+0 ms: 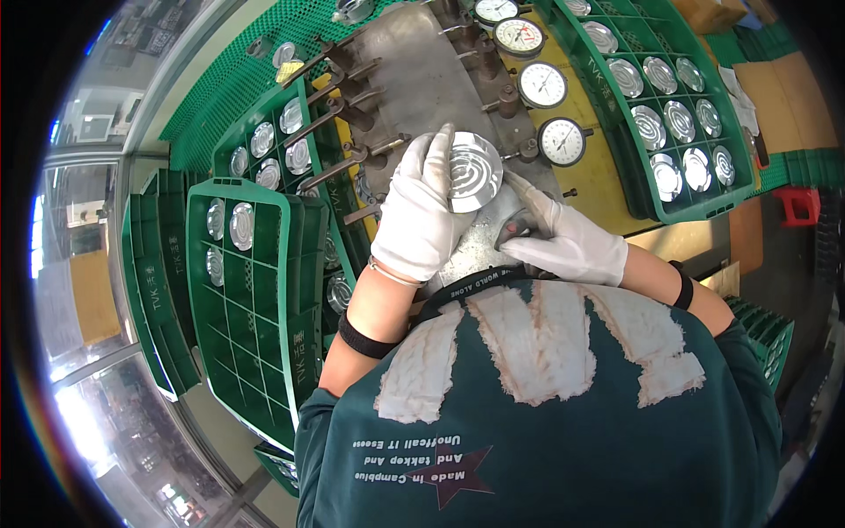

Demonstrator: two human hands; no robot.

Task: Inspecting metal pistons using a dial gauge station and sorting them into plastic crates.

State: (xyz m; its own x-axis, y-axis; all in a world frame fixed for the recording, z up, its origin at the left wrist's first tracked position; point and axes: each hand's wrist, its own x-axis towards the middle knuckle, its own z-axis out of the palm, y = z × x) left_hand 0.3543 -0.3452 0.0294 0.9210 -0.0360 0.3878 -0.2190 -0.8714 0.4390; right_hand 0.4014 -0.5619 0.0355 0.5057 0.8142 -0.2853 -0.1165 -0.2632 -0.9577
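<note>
My left hand [415, 202], in a white glove, holds a shiny round metal piston [475, 172]. Its ringed top face is turned up, and my fingers lie along its left edge. My right hand [572, 239], also gloved, is curled just right of the piston, its forefinger reaching toward the piston's rim. A small dark thing with a reddish spot [513, 229] shows between that hand's finger and thumb; what it is I cannot make out. Below the piston, between my hands, is a pale, speckled silvery surface [480, 246], partly hidden by them.
A steel gauging bench [414, 66] with rods and several dial gauges [541, 84] lies ahead. Green divided crates of pistons stand at the right [647, 167] and left [264, 180]. A mostly unfilled crate [242, 326] sits nearer left. A red stool [799, 206] is far right.
</note>
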